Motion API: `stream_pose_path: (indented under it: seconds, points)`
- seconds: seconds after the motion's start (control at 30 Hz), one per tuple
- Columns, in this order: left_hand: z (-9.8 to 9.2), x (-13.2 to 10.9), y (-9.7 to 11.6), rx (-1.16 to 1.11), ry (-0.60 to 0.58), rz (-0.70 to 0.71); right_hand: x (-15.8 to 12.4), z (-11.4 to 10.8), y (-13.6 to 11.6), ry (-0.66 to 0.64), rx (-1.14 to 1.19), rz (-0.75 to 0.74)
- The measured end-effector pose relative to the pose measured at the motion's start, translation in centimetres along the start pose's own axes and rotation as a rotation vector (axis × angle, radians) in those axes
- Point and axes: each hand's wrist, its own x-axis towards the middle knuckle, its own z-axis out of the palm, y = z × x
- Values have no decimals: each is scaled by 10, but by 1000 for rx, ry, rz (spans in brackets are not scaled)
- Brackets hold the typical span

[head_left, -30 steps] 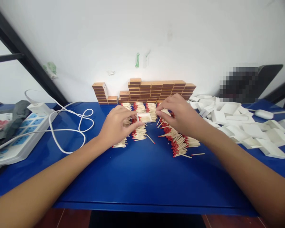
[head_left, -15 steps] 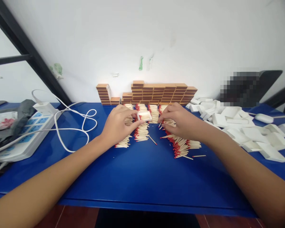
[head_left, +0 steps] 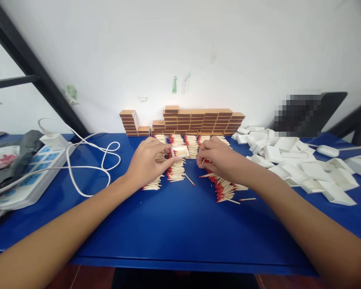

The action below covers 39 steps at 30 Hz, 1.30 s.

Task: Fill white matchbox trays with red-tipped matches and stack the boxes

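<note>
My left hand (head_left: 148,162) pinches a small white matchbox tray (head_left: 180,151) at its left end, between thumb and fingers. Several matches lie inside it, and it hovers over rows of red-headed matches (head_left: 176,173) on the blue table. To the right, my right hand (head_left: 216,157) has its thumb and fingers pressed together at the left edge of another match pile (head_left: 224,186). Whatever its fingertips hold is hidden. One loose match (head_left: 190,179) rests between the two hands, and another loose match (head_left: 247,199) lies at the right.
Stacked brown matchboxes (head_left: 198,120) line the wall behind the matches. A heap of white trays (head_left: 313,170) covers the right side, near a dark propped-up device (head_left: 332,112). A power strip (head_left: 35,172) and looped white cable (head_left: 109,178) occupy the left of the table (head_left: 156,233).
The fingers of my right hand have closed together at the match pile. My left hand keeps the tray at nearly the same spot. The whole view has shifted slightly.
</note>
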Motion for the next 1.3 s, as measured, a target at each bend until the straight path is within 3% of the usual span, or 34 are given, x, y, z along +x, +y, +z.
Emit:
stream_pose_path:
  seconds: [0.4, 0.63, 0.93, 1.3]
  points:
    - [-1, 0, -1, -13, -18, -20, 2, 1, -4, 68, -22, 44]
    - [-5, 3, -1, 65, 125, -125, 12, 21, -20, 249, -36, 174]
    - [-3, 2, -1, 62, 126, -131, 16, 23, -13, 156, -95, 189]
    - [-3, 2, -2, 40, 99, -141, 9, 13, -3, 147, -8, 116]
